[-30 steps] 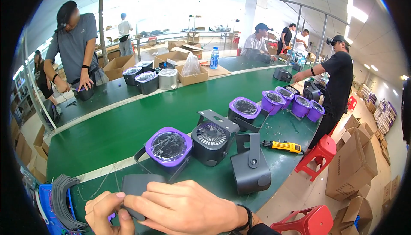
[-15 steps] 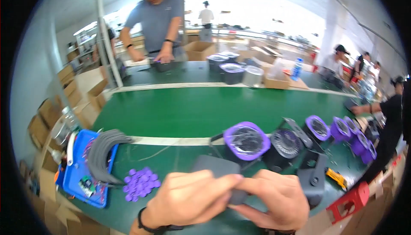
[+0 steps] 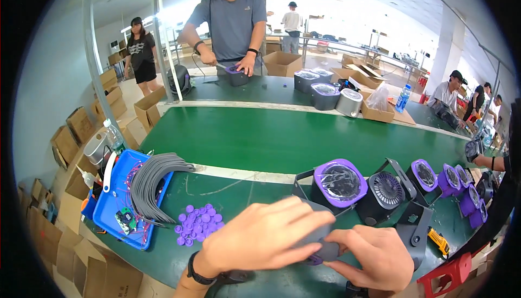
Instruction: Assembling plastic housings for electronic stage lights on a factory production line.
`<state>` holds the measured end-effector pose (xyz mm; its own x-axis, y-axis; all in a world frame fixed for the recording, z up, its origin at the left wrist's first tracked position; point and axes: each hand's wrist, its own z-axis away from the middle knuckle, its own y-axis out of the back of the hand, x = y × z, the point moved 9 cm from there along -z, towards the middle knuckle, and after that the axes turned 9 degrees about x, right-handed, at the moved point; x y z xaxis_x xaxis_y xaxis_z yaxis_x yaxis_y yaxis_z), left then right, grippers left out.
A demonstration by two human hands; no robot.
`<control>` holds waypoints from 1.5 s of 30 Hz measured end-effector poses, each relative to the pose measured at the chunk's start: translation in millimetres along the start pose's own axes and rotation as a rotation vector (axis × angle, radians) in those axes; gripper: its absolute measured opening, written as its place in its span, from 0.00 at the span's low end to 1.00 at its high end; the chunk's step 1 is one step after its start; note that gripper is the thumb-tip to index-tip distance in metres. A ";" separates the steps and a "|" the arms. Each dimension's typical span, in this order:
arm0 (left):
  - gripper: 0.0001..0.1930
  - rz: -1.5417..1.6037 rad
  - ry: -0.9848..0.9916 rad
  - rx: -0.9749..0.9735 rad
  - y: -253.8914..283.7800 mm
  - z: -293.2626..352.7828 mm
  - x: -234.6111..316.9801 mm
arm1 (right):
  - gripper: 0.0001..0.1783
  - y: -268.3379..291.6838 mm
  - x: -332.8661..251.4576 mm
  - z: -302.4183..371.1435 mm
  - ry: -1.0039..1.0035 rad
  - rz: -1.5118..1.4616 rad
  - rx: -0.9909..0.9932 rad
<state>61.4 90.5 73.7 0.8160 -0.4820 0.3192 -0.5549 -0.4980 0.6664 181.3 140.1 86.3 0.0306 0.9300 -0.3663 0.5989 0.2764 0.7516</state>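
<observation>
Near the table's front edge, both hands are on a dark grey plastic housing, with a bit of purple at its lower edge. My left hand lies over its top, fingers curled round it and partly hiding it. Thumb and fingers of my right hand pinch its right side; whether a smaller piece sits between them is hidden. Just beyond stand a purple-rimmed fan with clear film over its front and a dark fan with a radial grille. Left of my hands lies a pile of small purple caps.
A blue tray with wires and a green circuit board stands left, a bundle of grey cables across it. To the right are a black bracket, a yellow utility knife, a red stool and several purple fans. Across the table a person handles another fan.
My left hand has shifted from pinching the housing's near edge to lying over its top. The right hand still pinches its side. The view has swung, bringing a person at far left into sight.
</observation>
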 end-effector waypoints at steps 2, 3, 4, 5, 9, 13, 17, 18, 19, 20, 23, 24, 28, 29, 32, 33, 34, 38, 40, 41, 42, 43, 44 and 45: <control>0.37 0.054 0.133 -0.265 -20.7 17.0 -32.5 | 0.23 -24.7 16.2 7.6 -0.073 0.035 -0.231; 0.37 0.052 0.141 -0.271 -21.2 24.5 -43.2 | 0.23 -28.9 18.8 5.8 -0.073 0.025 -0.231; 0.42 -0.005 0.203 -0.321 -29.7 31.2 -60.6 | 0.23 -34.3 24.6 5.7 -0.096 0.014 -0.274; 0.47 -0.061 0.266 -0.371 -39.0 36.1 -77.6 | 0.23 -39.4 30.3 6.5 -0.120 0.001 -0.318; 0.53 0.177 0.203 -0.375 -44.5 29.9 -68.5 | 0.24 -31.0 16.9 8.5 -0.133 0.049 -0.319; 0.55 0.146 0.304 -0.515 -50.4 28.1 -75.0 | 0.24 -27.0 31.9 15.2 -0.122 0.065 -0.306; 0.56 0.017 0.353 -0.308 -6.2 29.8 -93.1 | 0.22 -23.0 36.8 19.0 -0.121 0.069 -0.268; 0.56 -0.018 0.413 -0.259 7.4 35.2 -104.2 | 0.21 -26.0 38.6 17.5 -0.103 0.055 -0.253; 0.57 -0.036 0.452 -0.208 16.2 36.4 -115.9 | 0.21 -25.1 42.1 17.6 -0.129 0.074 -0.254; 0.56 -0.057 0.492 -0.147 33.9 38.1 -118.4 | 0.21 -29.2 40.7 15.9 -0.109 0.090 -0.279; 0.56 -0.158 0.521 0.086 71.2 47.9 -138.1 | 0.23 -43.3 44.1 16.9 -0.098 0.176 -0.329; 0.55 -0.177 0.542 0.161 78.5 53.5 -146.7 | 0.24 -42.9 46.7 12.6 -0.108 0.233 -0.269; 0.50 -0.178 0.612 0.389 84.9 47.7 -153.6 | 0.29 -37.3 50.4 0.0 -0.165 0.223 -0.132; 0.48 -0.139 0.640 0.496 84.5 48.7 -159.2 | 0.30 -33.8 52.5 -3.7 -0.191 0.153 -0.072; 0.40 0.197 0.621 0.605 61.8 40.7 -169.7 | 0.38 -14.1 69.8 -16.5 -0.313 0.008 0.232; 0.38 0.337 0.636 0.610 49.7 34.6 -168.5 | 0.41 -8.5 82.5 -17.2 -0.365 -0.049 0.350; 0.37 0.413 0.621 0.607 41.8 26.3 -162.3 | 0.44 -1.7 91.2 -15.9 -0.426 -0.098 0.416; 0.38 0.457 0.494 0.606 40.7 15.5 -125.1 | 0.57 7.6 90.8 -17.1 -0.461 -0.233 0.475; 0.39 0.440 0.482 0.648 44.0 21.9 -121.4 | 0.58 4.1 85.3 -19.5 -0.406 -0.301 0.497; 0.38 0.418 0.478 0.729 48.4 32.1 -130.4 | 0.57 4.3 82.1 -22.7 -0.329 -0.247 0.502; 0.36 0.468 0.465 0.699 48.2 35.9 -135.0 | 0.56 5.8 76.9 -23.4 -0.282 -0.230 0.499; 0.35 0.507 0.459 0.673 51.4 41.0 -136.8 | 0.56 4.0 70.3 -25.2 -0.231 -0.224 0.487; 0.35 0.518 0.447 0.667 51.2 47.9 -139.6 | 0.56 5.5 63.7 -24.2 -0.192 -0.163 0.471; 0.32 0.697 0.527 0.683 46.4 59.8 -151.0 | 0.56 5.7 61.9 -22.7 -0.219 -0.174 0.470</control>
<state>-97.3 97.0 16.1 0.1668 -0.5254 0.8343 -0.7600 -0.6076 -0.2306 168.5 204.8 80.4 0.0353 0.7943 -0.6065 0.9018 0.2363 0.3619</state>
